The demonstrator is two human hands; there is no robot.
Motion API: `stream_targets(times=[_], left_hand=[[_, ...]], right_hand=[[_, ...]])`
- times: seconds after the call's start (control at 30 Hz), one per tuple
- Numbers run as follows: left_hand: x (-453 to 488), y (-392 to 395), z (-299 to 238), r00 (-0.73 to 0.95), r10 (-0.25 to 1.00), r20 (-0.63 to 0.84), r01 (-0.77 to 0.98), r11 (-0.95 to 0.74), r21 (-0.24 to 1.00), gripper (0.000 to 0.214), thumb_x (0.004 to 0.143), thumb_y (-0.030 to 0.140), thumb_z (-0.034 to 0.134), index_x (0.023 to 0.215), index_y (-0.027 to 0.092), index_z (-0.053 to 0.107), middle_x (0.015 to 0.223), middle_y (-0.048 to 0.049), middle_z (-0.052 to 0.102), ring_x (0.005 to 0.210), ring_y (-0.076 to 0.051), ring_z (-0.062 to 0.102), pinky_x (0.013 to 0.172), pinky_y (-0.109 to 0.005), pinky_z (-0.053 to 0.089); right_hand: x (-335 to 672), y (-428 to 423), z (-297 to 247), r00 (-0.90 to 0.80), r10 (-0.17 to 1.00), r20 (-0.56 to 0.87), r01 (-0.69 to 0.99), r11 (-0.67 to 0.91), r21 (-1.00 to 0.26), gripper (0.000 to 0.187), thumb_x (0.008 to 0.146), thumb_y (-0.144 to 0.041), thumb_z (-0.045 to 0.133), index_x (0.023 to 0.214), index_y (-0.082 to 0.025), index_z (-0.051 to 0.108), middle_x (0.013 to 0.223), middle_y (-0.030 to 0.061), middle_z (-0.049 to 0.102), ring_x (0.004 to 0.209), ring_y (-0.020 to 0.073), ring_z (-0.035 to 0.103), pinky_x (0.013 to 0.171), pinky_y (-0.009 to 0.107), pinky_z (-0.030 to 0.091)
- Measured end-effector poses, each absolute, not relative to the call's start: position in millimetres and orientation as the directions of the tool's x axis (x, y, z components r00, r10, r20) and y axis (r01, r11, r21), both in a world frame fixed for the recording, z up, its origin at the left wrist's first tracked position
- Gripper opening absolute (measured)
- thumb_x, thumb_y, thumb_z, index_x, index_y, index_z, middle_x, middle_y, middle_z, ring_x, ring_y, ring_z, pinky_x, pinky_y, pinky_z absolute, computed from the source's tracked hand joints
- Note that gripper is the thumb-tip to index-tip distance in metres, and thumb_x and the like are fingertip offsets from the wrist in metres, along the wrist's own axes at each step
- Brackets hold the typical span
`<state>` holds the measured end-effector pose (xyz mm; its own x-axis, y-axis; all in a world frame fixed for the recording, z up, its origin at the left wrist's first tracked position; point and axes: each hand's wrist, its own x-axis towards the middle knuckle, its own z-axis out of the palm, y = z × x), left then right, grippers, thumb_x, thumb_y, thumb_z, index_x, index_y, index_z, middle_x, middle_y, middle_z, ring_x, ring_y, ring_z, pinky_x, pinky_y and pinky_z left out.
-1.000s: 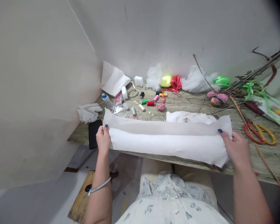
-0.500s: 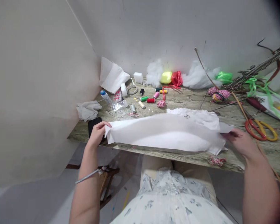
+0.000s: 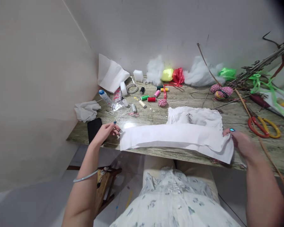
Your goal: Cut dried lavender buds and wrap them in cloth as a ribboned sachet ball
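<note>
A long folded strip of white fabric [image 3: 175, 137] lies flat along the near edge of the wooden table [image 3: 269, 154]. My left hand [image 3: 105, 131] rests on the table at the strip's left end, fingertips bunched against its corner. My right hand [image 3: 241, 143] grips the right end, thumb on top, where the fabric hangs slightly over the table edge. Behind the strip lies a smaller crumpled white cloth [image 3: 195, 115] with a dark mark on it.
A black phone [image 3: 94, 127] lies left of my left hand, with crumpled tissue [image 3: 86, 110] beyond it. Thread spools [image 3: 152, 99] are scattered mid-table. Orange scissors [image 3: 263, 127], a long stick and twigs [image 3: 262, 66] lie right. White stuffing [image 3: 201, 74] sits by the wall.
The fabric strip, held raised and billowing, now lies flat on the table and sits further right. My left hand has slid to its left corner; my right hand still holds the right end.
</note>
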<state>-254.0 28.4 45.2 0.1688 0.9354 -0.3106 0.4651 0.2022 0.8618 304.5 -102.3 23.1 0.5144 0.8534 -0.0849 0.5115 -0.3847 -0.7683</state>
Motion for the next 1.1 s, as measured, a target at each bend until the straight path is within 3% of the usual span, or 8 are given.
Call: stream_targets(times=[0.17, 0.37, 0.53, 0.63, 0.77, 0.87, 0.93, 1.1], left_hand=[[-187, 15, 65, 0.154, 0.984, 0.090, 0.834, -0.178, 0.522, 0.021, 0.085, 0.038, 0.053, 0.082, 0.018, 0.055, 0.087, -0.0053, 0.060, 0.083, -0.019, 0.055, 0.078, -0.031, 0.043], [-77, 21, 80, 0.714, 0.696, 0.073, 0.573, -0.641, 0.510, 0.032, 0.085, 0.037, 0.059, 0.113, 0.021, 0.052, 0.117, -0.0081, 0.061, 0.111, -0.024, 0.052, 0.092, -0.034, 0.039], [-48, 26, 58, 0.759, 0.642, -0.108, 0.624, -0.670, 0.403, 0.046, 0.073, 0.042, 0.072, 0.110, 0.021, 0.054, 0.113, -0.0057, 0.062, 0.109, -0.026, 0.053, 0.090, -0.035, 0.037], [-52, 20, 47, 0.737, 0.672, -0.070, 0.646, -0.671, 0.363, 0.039, 0.083, 0.046, 0.061, 0.109, 0.019, 0.055, 0.113, -0.0086, 0.060, 0.105, -0.025, 0.053, 0.086, -0.034, 0.038], [-57, 7, 45, 0.726, 0.686, -0.049, 0.661, -0.676, 0.325, 0.031, 0.097, 0.036, 0.033, 0.102, 0.018, 0.057, 0.103, -0.0088, 0.056, 0.095, -0.022, 0.052, 0.081, -0.033, 0.038], [-55, 1, 44, 0.729, 0.684, -0.018, 0.657, -0.693, 0.298, 0.027, 0.097, 0.033, 0.034, 0.096, 0.017, 0.057, 0.099, -0.0078, 0.053, 0.093, -0.021, 0.050, 0.079, -0.032, 0.038], [-55, -1, 43, 0.745, 0.666, 0.015, 0.636, -0.718, 0.282, 0.024, 0.096, 0.033, 0.039, 0.094, 0.017, 0.056, 0.098, -0.0073, 0.052, 0.092, -0.021, 0.050, 0.079, -0.032, 0.038], [-69, -2, 39, 0.776, 0.629, 0.044, 0.584, -0.744, 0.325, 0.020, 0.093, 0.035, 0.045, 0.095, 0.018, 0.055, 0.097, -0.0054, 0.051, 0.081, -0.016, 0.052, 0.072, -0.026, 0.040]], right_hand=[[293, -111, 26, 0.283, 0.950, -0.129, 0.658, -0.291, -0.694, 0.033, 0.068, -0.048, 0.066, 0.081, -0.023, 0.048, 0.054, -0.0072, 0.035, 0.050, 0.0123, 0.034, 0.049, 0.025, 0.027], [286, -118, 30, 0.239, 0.971, -0.025, 0.638, -0.177, -0.749, 0.047, 0.073, -0.042, 0.065, 0.113, -0.024, 0.047, 0.085, 0.0007, 0.052, 0.058, 0.0131, 0.043, 0.052, 0.026, 0.037], [295, -124, 27, 0.219, 0.971, -0.099, 0.687, -0.226, -0.691, 0.041, 0.081, -0.038, 0.056, 0.119, -0.025, 0.047, 0.095, 0.0048, 0.055, 0.057, 0.0136, 0.044, 0.055, 0.030, 0.041], [301, -131, 27, 0.169, 0.974, -0.149, 0.793, -0.224, -0.567, 0.037, 0.086, -0.036, 0.049, 0.121, -0.024, 0.047, 0.091, 0.0074, 0.058, 0.063, 0.0183, 0.052, 0.061, 0.032, 0.043], [282, -126, 38, 0.068, 0.974, 0.215, 0.959, -0.004, -0.285, 0.040, 0.086, -0.042, 0.052, 0.119, -0.019, 0.051, 0.112, 0.0168, 0.056, 0.106, 0.0318, 0.052, 0.092, 0.044, 0.037], [239, -106, 56, -0.100, 0.923, 0.371, 0.962, 0.185, -0.201, 0.044, 0.086, -0.046, 0.054, 0.122, -0.021, 0.051, 0.118, 0.0145, 0.056, 0.114, 0.0308, 0.047, 0.098, 0.045, 0.033], [208, -89, 67, -0.287, 0.918, 0.273, 0.908, 0.352, -0.227, 0.042, 0.087, -0.043, 0.056, 0.123, -0.022, 0.051, 0.119, 0.0112, 0.058, 0.114, 0.0275, 0.048, 0.096, 0.041, 0.035], [173, -67, 81, -0.413, 0.911, 0.010, 0.896, 0.409, -0.173, 0.016, 0.084, -0.034, 0.061, 0.095, -0.022, 0.061, 0.089, 0.0045, 0.063, 0.092, 0.0236, 0.057, 0.077, 0.035, 0.040]])
